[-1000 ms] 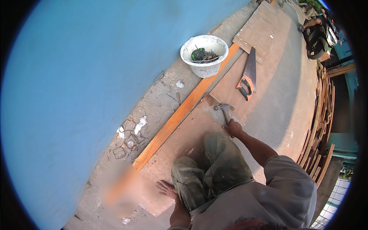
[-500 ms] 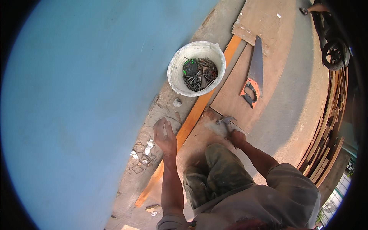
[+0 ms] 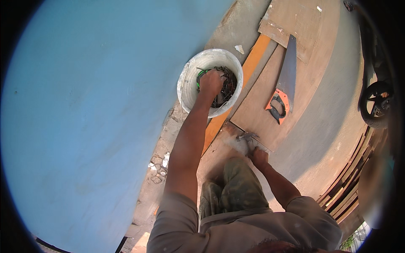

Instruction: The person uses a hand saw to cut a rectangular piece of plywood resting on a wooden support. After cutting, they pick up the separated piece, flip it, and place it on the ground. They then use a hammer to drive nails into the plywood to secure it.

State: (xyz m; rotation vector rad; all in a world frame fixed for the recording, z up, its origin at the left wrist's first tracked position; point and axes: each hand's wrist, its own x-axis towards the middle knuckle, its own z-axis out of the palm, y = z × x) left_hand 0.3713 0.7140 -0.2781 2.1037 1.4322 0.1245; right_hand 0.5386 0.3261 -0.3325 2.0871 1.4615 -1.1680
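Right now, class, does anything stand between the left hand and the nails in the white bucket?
Nothing visible does: the left hand appears inside the white bucket, over the dark nails. A green-edged item shows at the hand's left, partly hidden; what lies directly beneath the hand cannot be seen.

No readable lettering anywhere here! Run along the saw (image 3: 287,71), blade tip lapping the upper board's (image 3: 301,21) near edge: not one word to make out. Over to the white bucket (image 3: 184,86): no legible label on its wall. The hammer (image 3: 249,137) by the lower plywood's (image 3: 256,114) near edge? No brand, no number readable there either!
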